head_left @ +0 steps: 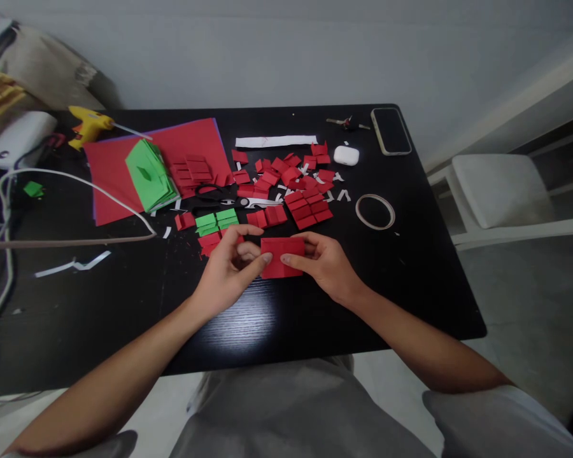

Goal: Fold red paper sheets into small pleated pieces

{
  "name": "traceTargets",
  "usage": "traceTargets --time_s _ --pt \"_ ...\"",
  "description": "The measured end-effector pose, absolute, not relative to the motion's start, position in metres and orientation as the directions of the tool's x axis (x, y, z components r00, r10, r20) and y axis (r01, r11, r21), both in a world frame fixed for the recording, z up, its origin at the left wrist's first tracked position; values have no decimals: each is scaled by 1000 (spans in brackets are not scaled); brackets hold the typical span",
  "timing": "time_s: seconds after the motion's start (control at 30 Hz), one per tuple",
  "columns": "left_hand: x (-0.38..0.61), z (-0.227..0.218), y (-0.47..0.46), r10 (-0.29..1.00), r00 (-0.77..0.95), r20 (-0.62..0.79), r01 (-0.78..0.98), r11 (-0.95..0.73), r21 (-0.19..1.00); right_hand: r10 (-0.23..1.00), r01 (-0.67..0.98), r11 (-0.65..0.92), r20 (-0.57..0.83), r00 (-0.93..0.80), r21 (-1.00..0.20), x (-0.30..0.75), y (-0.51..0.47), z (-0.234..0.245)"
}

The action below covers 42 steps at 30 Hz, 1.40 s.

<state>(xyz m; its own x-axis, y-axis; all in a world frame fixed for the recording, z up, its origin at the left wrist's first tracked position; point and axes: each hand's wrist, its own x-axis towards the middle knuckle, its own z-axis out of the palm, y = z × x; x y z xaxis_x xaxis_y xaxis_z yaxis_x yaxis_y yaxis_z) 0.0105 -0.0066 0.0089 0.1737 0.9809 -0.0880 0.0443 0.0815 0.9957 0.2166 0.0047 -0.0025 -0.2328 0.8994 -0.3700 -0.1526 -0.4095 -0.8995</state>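
Note:
A creased red paper piece (281,268) is held up between my two hands near the front of the black table. My left hand (233,264) pinches its left side, thumb on the near face. On its right side my right hand (322,261) grips it the same way, with fingers behind the upper edge. Just beyond lie small folded red papers (308,207) and folded green papers (217,221). Black-handled scissors (260,202) rest among them, partly covered by paper. White paper scraps are scattered between the red pieces.
A green paper stack (150,175) lies on red sheets (112,197) at left. A yellow glue gun (90,126) and a white cable (76,180) are on that side. A tape roll (375,212), white earbud case (346,155), keys (348,123) and phone (390,131) lie at right.

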Motion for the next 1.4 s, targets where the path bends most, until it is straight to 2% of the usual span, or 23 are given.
traceTargets --time_s 0.33,0.67,1.03,1.4 --pt "11 7 -7 980 191 -62 27 58 998 900 -147 -410 -373 -225 -900 215 2 -6" --pt "12 6 -10 956 239 -172 5 176 984 909 -114 -379 -346 -233 -918 210 -3 -8" --pt "5 9 -4 959 255 -126 -1 130 991 908 -133 -390 -356 -221 -911 214 1 -10" --pt "9 6 -7 942 261 -210 -72 236 969 895 -120 -410 -373 -244 -904 214 3 -3"
